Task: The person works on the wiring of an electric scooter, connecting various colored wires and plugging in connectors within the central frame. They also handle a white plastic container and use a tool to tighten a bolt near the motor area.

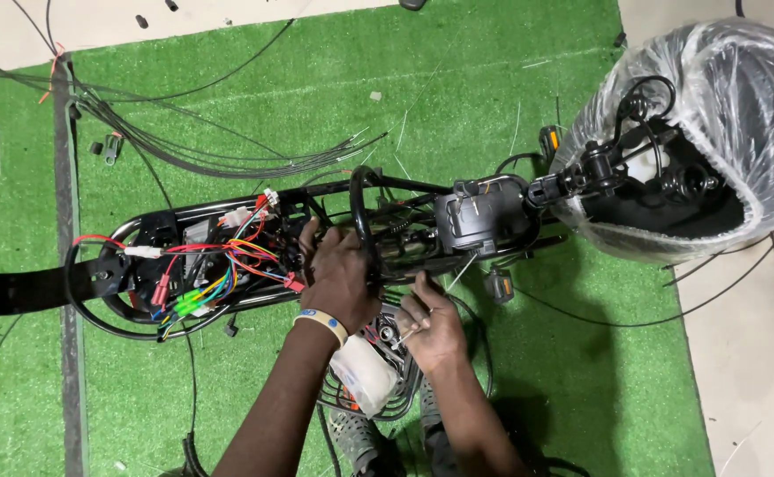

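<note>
The vehicle frame (228, 256) lies lengthwise across the turf mat (493, 97), its wiring bundle (219, 274) inside the left part. Behind it on the mat a spread of loose cables (184, 146) fans toward the left edge. At the frame's right end sits the motor housing (479, 216), and right of that the plastic-wrapped wheel (713, 132) overhangs the mat. The left hand (338, 278) rests on the frame's middle; the right hand (431, 327) is just beside it, nearer the camera, above a wire basket (387, 389)
</note>
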